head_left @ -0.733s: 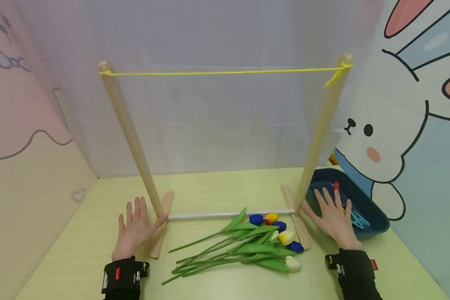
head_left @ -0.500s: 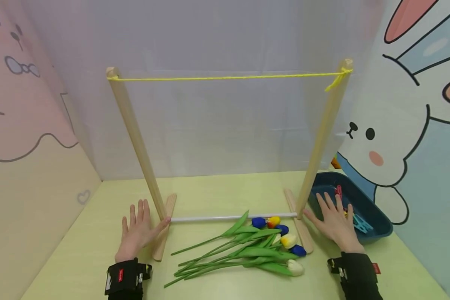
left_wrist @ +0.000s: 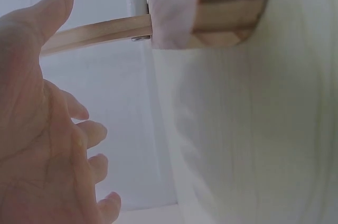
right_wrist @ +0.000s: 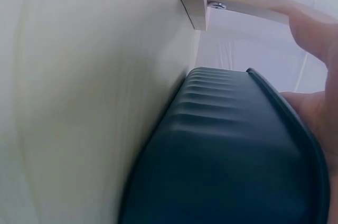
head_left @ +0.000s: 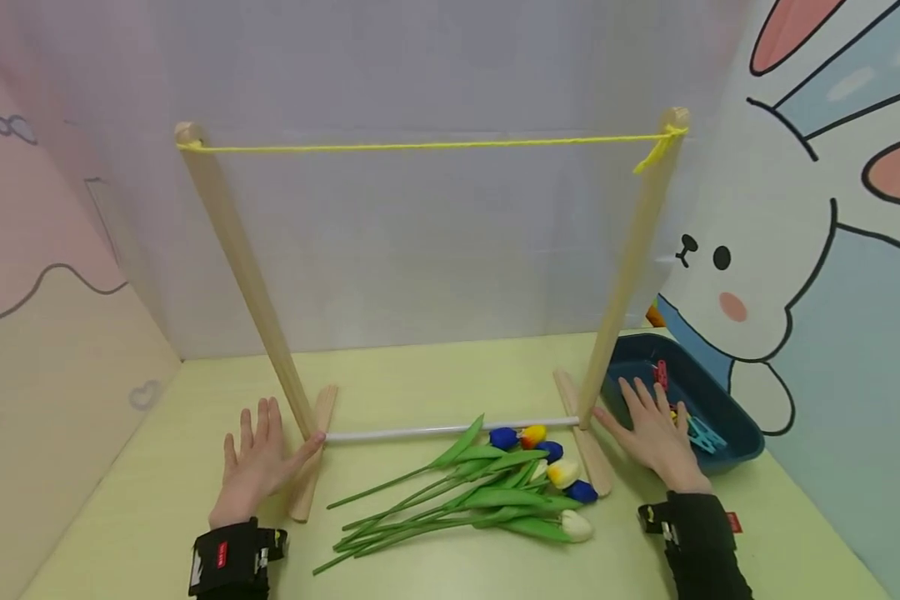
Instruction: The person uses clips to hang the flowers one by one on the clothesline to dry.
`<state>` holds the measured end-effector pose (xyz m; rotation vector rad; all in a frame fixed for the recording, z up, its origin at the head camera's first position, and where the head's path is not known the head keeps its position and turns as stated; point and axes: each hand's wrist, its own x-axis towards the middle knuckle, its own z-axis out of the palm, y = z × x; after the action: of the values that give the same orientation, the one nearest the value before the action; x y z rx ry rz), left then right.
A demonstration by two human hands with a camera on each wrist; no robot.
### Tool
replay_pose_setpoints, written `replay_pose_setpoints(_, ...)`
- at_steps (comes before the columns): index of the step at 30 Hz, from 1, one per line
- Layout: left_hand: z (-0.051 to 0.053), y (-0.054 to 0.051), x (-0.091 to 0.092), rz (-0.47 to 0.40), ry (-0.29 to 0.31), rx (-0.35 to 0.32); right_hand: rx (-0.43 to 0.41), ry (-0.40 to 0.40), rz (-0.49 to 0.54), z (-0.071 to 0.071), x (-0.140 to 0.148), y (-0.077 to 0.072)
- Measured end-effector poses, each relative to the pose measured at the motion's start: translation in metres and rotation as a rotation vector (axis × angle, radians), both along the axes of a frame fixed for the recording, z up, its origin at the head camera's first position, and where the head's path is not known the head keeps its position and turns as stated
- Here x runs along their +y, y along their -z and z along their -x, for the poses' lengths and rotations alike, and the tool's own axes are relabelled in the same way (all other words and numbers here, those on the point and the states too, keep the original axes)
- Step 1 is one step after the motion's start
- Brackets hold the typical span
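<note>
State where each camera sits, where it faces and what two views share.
Head: worn on the head, facing forward and down at the frame and tub; left hand and right hand show.
Left wrist: worn there, facing low along the table past a wooden foot; left hand shows.
Right wrist: worn there, facing along the tub's side; part of the right hand shows.
Head and right wrist share the tub.

Surface (head_left: 435, 383) carries left post (head_left: 243, 283) and right post (head_left: 630, 267), cord (head_left: 427, 147) across up top, rod (head_left: 397, 434) across down low. Tulips (head_left: 502, 498) lie before rod, stems left, heads right. Tub (head_left: 742, 443) right of right post, clips (head_left: 705, 435) inside. Backdrop (head_left: 420, 250) behind posts; left panel (head_left: 52, 375), right panel (head_left: 840, 333) at the sides.
</note>
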<state>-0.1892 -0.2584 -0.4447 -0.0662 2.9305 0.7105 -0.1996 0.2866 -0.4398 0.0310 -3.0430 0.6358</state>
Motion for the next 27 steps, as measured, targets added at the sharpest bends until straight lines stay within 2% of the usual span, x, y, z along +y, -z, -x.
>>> replay_pose_setpoints(8,-0.005,-0.004,-0.007,-0.027,0.0,0.0,-0.024,-0.009,0.015,0.007,-0.007,-0.006)
replay_pose_setpoints(16,-0.007,-0.004,-0.002,-0.041,0.018,-0.032,-0.072,-0.081,0.023,-0.001,0.006,-0.018)
replay_pose_setpoints(22,-0.006,-0.006,-0.004,-0.033,0.025,-0.049,-0.123,-0.13,-0.067,-0.004,0.025,-0.047)
replay_pose_setpoints(27,-0.005,-0.007,-0.004,-0.035,0.026,-0.048,-0.153,-0.209,-0.126,0.01,0.039,-0.075)
